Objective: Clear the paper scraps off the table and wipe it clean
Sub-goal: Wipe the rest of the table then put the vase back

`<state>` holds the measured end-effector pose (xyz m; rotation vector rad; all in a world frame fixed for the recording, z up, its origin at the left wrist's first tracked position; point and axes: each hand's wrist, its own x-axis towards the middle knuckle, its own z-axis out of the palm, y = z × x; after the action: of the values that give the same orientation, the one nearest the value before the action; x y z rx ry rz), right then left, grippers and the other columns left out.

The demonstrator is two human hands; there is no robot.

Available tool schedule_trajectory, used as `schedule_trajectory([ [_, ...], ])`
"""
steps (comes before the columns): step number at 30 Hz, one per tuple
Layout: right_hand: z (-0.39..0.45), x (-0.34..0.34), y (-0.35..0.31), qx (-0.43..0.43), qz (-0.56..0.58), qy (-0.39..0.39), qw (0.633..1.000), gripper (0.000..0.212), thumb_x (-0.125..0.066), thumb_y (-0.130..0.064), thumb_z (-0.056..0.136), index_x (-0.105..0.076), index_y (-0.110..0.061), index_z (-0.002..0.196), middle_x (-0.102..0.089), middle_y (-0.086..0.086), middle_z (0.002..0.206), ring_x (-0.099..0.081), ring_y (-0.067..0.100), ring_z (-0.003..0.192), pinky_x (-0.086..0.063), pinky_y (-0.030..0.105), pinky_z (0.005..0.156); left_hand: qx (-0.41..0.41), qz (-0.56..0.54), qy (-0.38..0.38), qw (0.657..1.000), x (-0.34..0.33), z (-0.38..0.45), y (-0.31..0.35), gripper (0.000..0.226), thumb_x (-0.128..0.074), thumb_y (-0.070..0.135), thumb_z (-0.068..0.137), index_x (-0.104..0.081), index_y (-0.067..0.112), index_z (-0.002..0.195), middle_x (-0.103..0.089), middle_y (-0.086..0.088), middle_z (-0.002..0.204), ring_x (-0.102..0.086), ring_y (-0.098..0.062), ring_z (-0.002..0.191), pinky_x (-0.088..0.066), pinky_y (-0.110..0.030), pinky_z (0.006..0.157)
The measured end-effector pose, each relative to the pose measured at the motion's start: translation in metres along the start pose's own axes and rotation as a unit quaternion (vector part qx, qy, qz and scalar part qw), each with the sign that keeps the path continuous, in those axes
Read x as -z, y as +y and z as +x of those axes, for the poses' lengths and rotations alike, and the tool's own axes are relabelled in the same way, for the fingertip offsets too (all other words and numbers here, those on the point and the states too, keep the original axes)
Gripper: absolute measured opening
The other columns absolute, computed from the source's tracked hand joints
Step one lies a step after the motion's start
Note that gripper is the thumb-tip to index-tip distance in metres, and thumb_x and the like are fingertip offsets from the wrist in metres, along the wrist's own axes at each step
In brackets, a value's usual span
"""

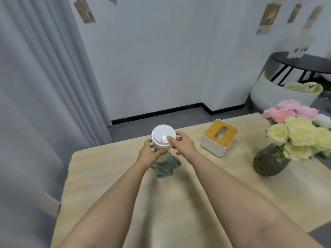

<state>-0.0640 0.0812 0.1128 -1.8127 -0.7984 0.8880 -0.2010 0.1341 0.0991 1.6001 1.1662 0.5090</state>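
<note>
Both hands are out over the wooden table [111, 176] and wrapped around a paper cup [162, 149] with a white lid [163, 134] — the left hand [149, 155] curls round the cup's body, the right hand [180, 143] grips up at the lid's rim, thumb on top. Just behind and under the cup lies a crumpled grey-green cloth [165, 168] on the tabletop. To the right stand a tissue box [219, 137] and a vase of flowers [286, 140] — well apart from the hands.

Grey curtain [35, 86] left, white wall [161, 59], dark floor [161, 117], perhaps 1 black stool [304, 63].
</note>
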Motion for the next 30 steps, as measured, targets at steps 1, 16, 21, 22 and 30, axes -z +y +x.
schedule_trajectory([
  [1,-0.006,0.017,0.009,-0.006,0.001,0.007,1.000,0.045,-0.063,-0.036,0.085,-0.050,-0.020,0.125,-0.058,-0.002,0.112,-0.059,0.019,0.104,-0.052,0.034,0.083,0.002,0.012,-0.012,1.000,-0.016,-0.005,0.004,0.069,-0.075,0.026,0.077,-0.037,0.012,0.133,-0.052,-0.007,0.125,-0.052,-0.021,0.110,-0.043,-0.033,0.095],
  [16,-0.069,0.202,0.113,-0.087,-0.020,0.112,0.990,0.048,-0.061,-0.039,0.086,-0.049,-0.019,0.127,-0.059,0.002,0.122,-0.057,0.020,0.106,-0.049,0.036,0.089,-0.002,0.046,-0.125,0.991,-0.226,-0.053,0.035,0.061,-0.070,0.023,0.082,-0.039,0.010,0.134,-0.051,-0.011,0.131,-0.050,-0.025,0.117,-0.044,-0.034,0.096],
  [21,-0.072,0.221,0.128,-0.108,-0.028,0.117,0.987,0.050,-0.060,-0.040,0.086,-0.047,-0.019,0.130,-0.056,0.002,0.125,-0.055,0.022,0.111,-0.048,0.041,0.095,0.012,0.040,-0.137,0.990,-0.253,-0.057,0.034,0.063,-0.071,0.024,0.081,-0.040,0.012,0.134,-0.051,-0.010,0.131,-0.051,-0.024,0.116,-0.045,-0.039,0.096],
  [22,-0.071,0.222,0.130,-0.111,-0.030,0.117,0.986,0.051,-0.059,-0.040,0.086,-0.047,-0.019,0.131,-0.056,0.002,0.126,-0.055,0.022,0.112,-0.048,0.041,0.095,0.014,0.039,-0.137,0.990,-0.255,-0.057,0.034,0.063,-0.071,0.024,0.081,-0.039,0.013,0.135,-0.051,-0.010,0.131,-0.051,-0.024,0.117,-0.046,-0.041,0.096],
  [30,-0.070,0.211,0.137,-0.111,0.065,0.160,0.979,0.043,-0.059,-0.031,0.089,-0.050,-0.014,0.129,-0.054,0.001,0.125,-0.050,0.016,0.109,-0.036,0.024,0.083,0.026,0.017,-0.119,0.992,-0.265,-0.061,0.031,0.065,-0.067,0.022,0.085,-0.034,0.016,0.141,-0.049,-0.007,0.135,-0.049,-0.023,0.121,-0.043,-0.042,0.099],
])
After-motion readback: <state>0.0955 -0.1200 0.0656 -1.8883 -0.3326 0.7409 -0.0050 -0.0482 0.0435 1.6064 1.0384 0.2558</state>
